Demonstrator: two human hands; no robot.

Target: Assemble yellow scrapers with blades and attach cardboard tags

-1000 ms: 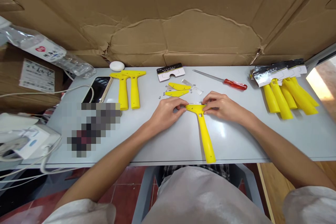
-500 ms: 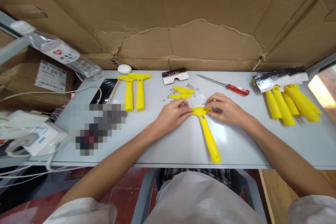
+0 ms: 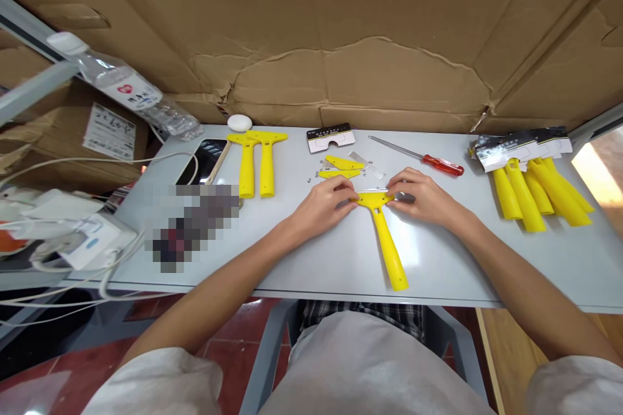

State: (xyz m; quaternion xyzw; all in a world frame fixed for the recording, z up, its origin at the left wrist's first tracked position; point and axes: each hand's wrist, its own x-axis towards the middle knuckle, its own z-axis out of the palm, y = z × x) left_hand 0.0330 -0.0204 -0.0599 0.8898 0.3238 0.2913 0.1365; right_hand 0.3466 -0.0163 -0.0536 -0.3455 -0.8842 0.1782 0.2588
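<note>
Your left hand (image 3: 324,207) is closed with thumb and fingertips on the left end of the yellow plastic T-shaped scraper handle (image 3: 388,248), and your right hand (image 3: 421,200) is clamped the same way on its right end. The handle is in front of you over the near half of the pale grey, glossy tabletop (image 3: 311,266), its crosspiece away from you and its shaft slanting back toward the near edge. A thin, shiny metal strip (image 3: 372,190) runs along the far edge of the crosspiece, between your two hands.

Just beyond your hands you have two flat, yellow, tapered plastic plates (image 3: 343,162), with thin silvery rectangular blades (image 3: 374,172) beside them and small metal screws (image 3: 309,180) scattered around. Behind these sits a black-and-white printed card (image 3: 331,141) with a notch in its near edge. To its right lies a screwdriver with a translucent red handle (image 3: 440,165), its shaft pointing away to the left.

On your left, two more yellow T-shaped handles (image 3: 267,168) lie side by side, their crosspieces overlapping, near a dark-screened phone (image 3: 202,161). On your far right there is a pile of yellow handles with black-and-white cards (image 3: 523,198).
</note>
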